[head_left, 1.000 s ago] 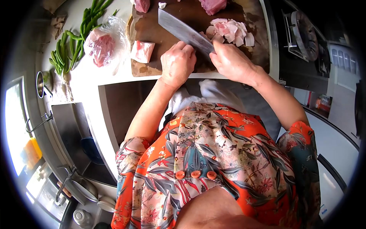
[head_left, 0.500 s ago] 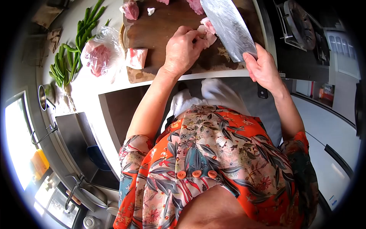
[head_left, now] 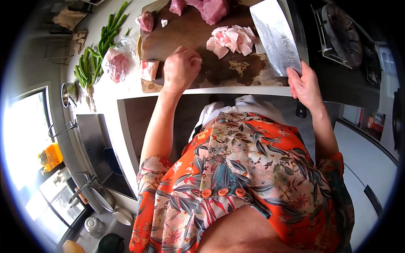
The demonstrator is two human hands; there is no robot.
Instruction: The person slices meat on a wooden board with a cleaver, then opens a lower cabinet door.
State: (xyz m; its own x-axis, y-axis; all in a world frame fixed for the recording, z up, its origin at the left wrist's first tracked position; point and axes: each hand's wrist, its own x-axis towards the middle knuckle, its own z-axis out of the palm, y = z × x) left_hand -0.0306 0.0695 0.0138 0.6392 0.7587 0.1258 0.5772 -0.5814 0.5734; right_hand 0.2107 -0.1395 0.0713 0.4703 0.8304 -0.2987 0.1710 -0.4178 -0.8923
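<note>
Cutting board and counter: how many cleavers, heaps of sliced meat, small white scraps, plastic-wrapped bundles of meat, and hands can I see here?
Cleaver: 1
Heap of sliced meat: 1
Small white scrap: 1
Plastic-wrapped bundle: 1
Hands, left hand and right hand: 2
Total: 6

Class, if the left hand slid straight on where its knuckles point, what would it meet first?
Probably the pink raw meat at the far side of the cutting board; the left hand's height above the board is unclear.
</note>
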